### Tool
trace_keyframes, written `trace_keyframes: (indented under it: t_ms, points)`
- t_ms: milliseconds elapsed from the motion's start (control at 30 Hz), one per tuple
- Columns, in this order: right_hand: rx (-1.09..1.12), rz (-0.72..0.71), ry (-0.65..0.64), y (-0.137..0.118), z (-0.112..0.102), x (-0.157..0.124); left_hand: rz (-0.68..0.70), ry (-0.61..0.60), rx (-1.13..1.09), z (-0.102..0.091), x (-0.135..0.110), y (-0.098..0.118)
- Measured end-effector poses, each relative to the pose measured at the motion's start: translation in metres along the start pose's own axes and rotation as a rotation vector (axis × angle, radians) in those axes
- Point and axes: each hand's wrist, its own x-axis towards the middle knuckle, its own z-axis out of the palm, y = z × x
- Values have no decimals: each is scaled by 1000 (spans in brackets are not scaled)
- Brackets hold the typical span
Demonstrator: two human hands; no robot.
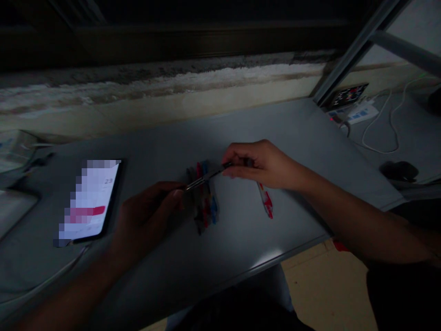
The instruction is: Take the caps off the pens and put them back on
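A slim pen (198,183) with a clear barrel and dark parts is held slantwise between my two hands above the table. My left hand (149,207) pinches its lower left end. Closed around its dark upper right end is my right hand (263,161). Beneath the pen, several pens lie side by side, among them a red pen (199,169) and a blue pen (214,212); the dim light blurs them. Below my right hand rests a red and white pen (267,204), its upper end partly hidden by the hand.
A lit tablet or large phone (106,197) stands left of my left hand, with a cable (65,271) below it. White boxes (15,149) sit at the far left. Beyond a metal post (351,53) are a power strip (361,114), cords and a dark mouse (399,171).
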Motion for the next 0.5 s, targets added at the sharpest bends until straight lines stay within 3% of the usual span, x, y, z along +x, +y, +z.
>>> trace_keyframes:
  t_ms: [200, 333, 400, 500]
  points:
    - [-24, 41, -61, -9, 2, 0, 109, 31, 103, -3, -6, -4]
    - [122, 118, 9, -11, 9, 1, 347, 80, 268, -4, -12, -11]
    - [218, 143, 40, -9, 12, 2, 497, 76, 223, 0, -15, -11]
    - [319, 193, 62, -5, 15, 3, 732, -84, 78, 4, -21, -7]
